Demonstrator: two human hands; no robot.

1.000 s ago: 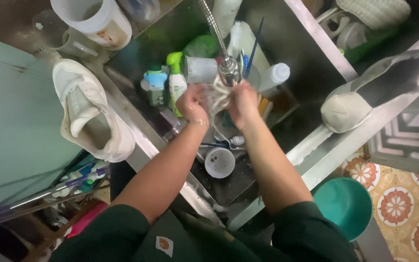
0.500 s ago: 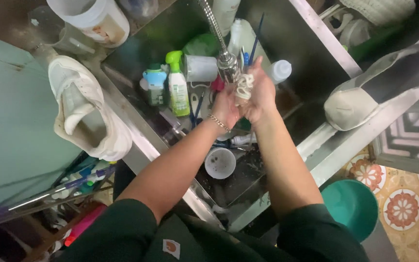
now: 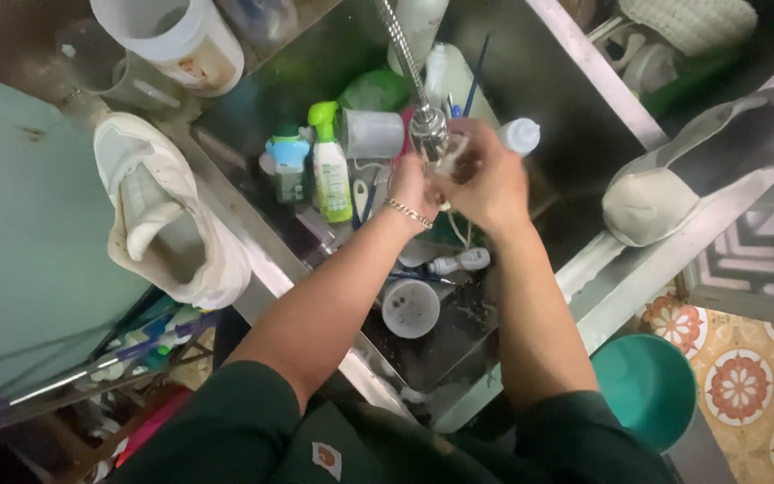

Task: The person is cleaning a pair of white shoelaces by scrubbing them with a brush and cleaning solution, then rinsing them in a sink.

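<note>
Both hands meet at upper centre of frame, over cluttered sink (image 3: 530,99), directly under faucet head (image 3: 428,125). Left hand (image 3: 414,188) and right hand (image 3: 493,184) touching, fingers curled together around small pale thing (image 3: 452,151), mostly hidden; kind and long axis unclear. Right hand covers more of it. Green spray bottle (image 3: 330,170) just left. White shoe (image 3: 167,215) on rim, left of frame.

We count two shoes, one at nine o'clock (image 3: 167,215) and one at three (image 3: 692,170); one green spray bottle (image 3: 329,166); one teal basin (image 3: 647,385).
</note>
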